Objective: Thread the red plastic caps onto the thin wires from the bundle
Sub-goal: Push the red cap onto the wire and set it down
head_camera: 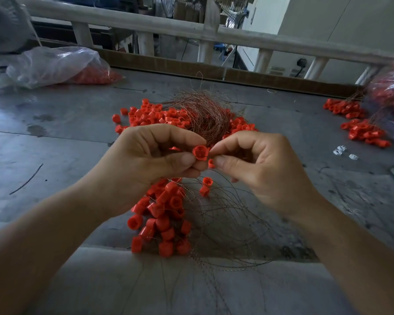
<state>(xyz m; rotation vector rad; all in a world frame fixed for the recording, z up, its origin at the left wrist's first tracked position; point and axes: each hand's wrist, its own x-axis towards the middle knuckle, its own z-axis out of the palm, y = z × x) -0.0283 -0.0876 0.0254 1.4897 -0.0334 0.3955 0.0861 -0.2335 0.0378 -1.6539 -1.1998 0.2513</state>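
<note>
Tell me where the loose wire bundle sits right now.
In the head view, the wire bundle lies on the table just beyond both hands, centre frame, on top of the far pile of red caps.

Workshop: steel bench, heaped red caps.

Two bare hands meet above a grey metal table. The left hand pinches a red cap with its open end facing the viewer; the right hand pinches beside it, another small cap at its thumb. A wire bundle lies behind on loose caps. Threaded caps hang below. A plastic bag sits far left
</note>
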